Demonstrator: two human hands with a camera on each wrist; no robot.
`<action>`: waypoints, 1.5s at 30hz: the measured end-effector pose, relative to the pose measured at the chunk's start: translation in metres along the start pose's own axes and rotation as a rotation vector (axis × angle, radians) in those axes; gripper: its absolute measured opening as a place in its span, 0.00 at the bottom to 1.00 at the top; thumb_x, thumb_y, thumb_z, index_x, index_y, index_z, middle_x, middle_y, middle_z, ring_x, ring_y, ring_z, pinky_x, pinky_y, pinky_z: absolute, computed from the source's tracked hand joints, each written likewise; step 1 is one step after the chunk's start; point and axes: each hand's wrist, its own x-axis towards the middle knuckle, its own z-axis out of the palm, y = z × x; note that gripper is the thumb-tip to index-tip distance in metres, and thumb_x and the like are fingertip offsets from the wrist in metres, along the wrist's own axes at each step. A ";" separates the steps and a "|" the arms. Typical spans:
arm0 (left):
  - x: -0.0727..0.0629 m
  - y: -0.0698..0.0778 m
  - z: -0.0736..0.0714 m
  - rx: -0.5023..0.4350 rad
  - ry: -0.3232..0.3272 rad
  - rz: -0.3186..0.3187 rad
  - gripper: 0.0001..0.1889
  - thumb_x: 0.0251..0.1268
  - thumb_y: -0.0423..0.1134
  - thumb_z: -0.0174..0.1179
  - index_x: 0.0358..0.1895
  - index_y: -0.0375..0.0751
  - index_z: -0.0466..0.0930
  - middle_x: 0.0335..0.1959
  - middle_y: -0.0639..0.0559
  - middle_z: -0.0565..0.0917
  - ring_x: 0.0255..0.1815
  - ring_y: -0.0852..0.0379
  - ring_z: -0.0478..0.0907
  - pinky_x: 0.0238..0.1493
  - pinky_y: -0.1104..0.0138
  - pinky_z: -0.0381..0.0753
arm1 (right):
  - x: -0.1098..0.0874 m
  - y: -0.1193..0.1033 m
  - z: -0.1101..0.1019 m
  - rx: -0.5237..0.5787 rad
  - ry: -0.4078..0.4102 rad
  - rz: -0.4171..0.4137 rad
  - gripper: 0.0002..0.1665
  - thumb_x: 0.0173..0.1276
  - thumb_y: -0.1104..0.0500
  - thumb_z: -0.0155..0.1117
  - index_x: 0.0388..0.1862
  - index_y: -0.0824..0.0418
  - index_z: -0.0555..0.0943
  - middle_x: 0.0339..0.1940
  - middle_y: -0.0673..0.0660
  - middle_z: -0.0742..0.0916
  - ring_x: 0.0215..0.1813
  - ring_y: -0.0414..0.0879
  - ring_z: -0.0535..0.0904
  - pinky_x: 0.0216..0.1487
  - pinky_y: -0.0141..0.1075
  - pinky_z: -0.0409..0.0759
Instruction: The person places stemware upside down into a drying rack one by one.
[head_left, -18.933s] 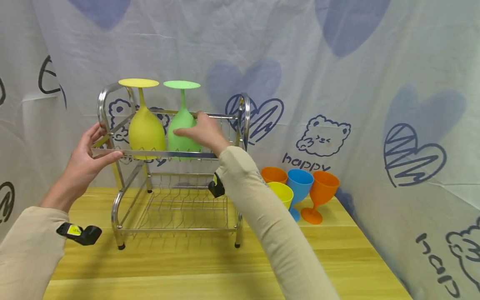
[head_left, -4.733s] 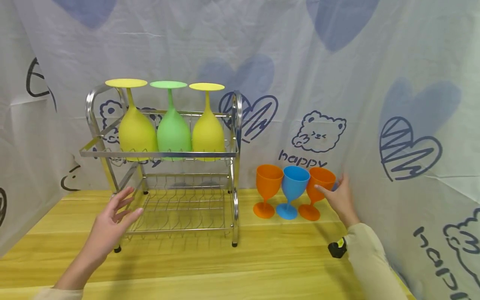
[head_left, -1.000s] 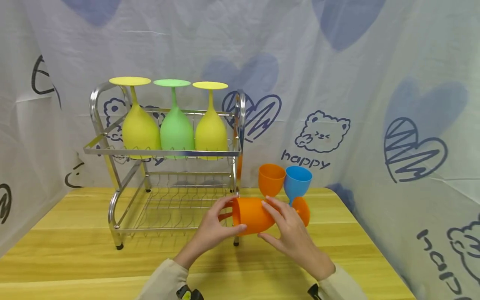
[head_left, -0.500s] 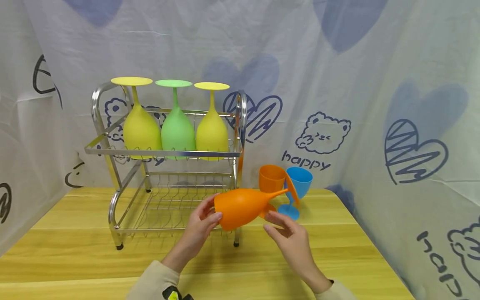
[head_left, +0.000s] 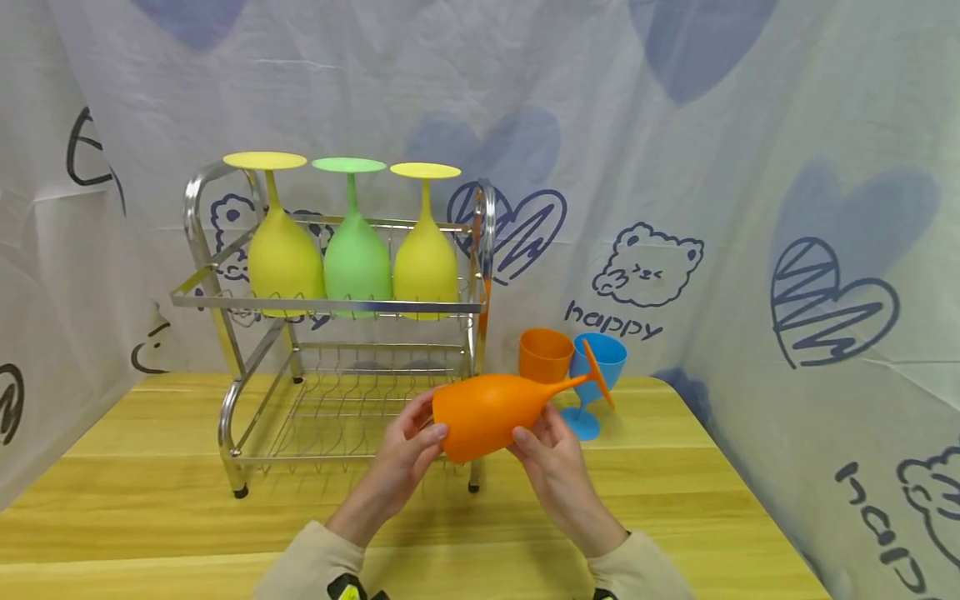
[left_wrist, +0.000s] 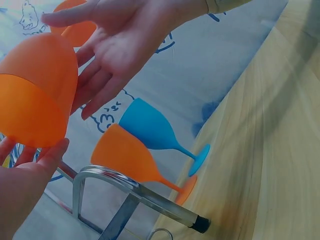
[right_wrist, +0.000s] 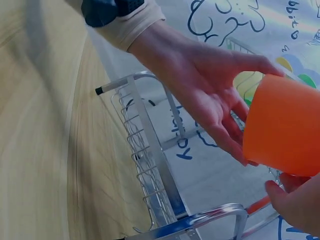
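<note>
Tilted on its side above the table, an orange plastic goblet (head_left: 487, 417) has its mouth to the left and its foot raised to the right. My left hand (head_left: 401, 454) grips it at the rim, thumb in front and fingers behind. At the stem end of the bowl, my right hand (head_left: 551, 467) has its thumb at the near side and its fingers reaching behind. The left wrist view shows this right hand (left_wrist: 125, 45) with palm exposed and fingers partly hidden by the bowl.
A two-tier metal rack (head_left: 360, 307) stands behind and left. On its upper tier, a yellow goblet (head_left: 285, 262), a green goblet (head_left: 357, 265) and another yellow goblet (head_left: 425, 262) stand upside down. Another orange goblet (head_left: 545, 354) and a blue goblet (head_left: 588, 371) stand upright behind my hands.
The third orange goblet has left its place beside the blue one. Over the last second it turned foot upward; my right hand let go of the bowl, then came back to it.
</note>
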 end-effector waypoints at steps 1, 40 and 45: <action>0.000 0.000 0.000 0.001 -0.004 0.003 0.35 0.59 0.35 0.59 0.69 0.30 0.58 0.61 0.42 0.69 0.56 0.50 0.72 0.57 0.63 0.77 | 0.000 0.001 0.001 -0.008 0.008 -0.014 0.42 0.68 0.59 0.65 0.72 0.68 0.55 0.63 0.58 0.75 0.60 0.48 0.74 0.61 0.40 0.75; -0.069 0.077 -0.107 0.915 0.450 0.128 0.24 0.73 0.35 0.54 0.68 0.30 0.64 0.64 0.38 0.69 0.50 0.75 0.68 0.48 0.83 0.72 | 0.003 0.028 0.007 -0.504 0.048 -0.249 0.40 0.56 0.71 0.72 0.66 0.74 0.66 0.59 0.68 0.77 0.55 0.44 0.78 0.58 0.33 0.76; -0.075 0.092 -0.143 0.925 0.772 0.046 0.26 0.74 0.40 0.51 0.71 0.37 0.63 0.64 0.46 0.66 0.62 0.51 0.68 0.44 0.87 0.70 | 0.006 0.025 0.021 -0.649 -0.024 -0.481 0.41 0.48 0.78 0.74 0.61 0.75 0.67 0.55 0.71 0.78 0.54 0.54 0.78 0.56 0.38 0.78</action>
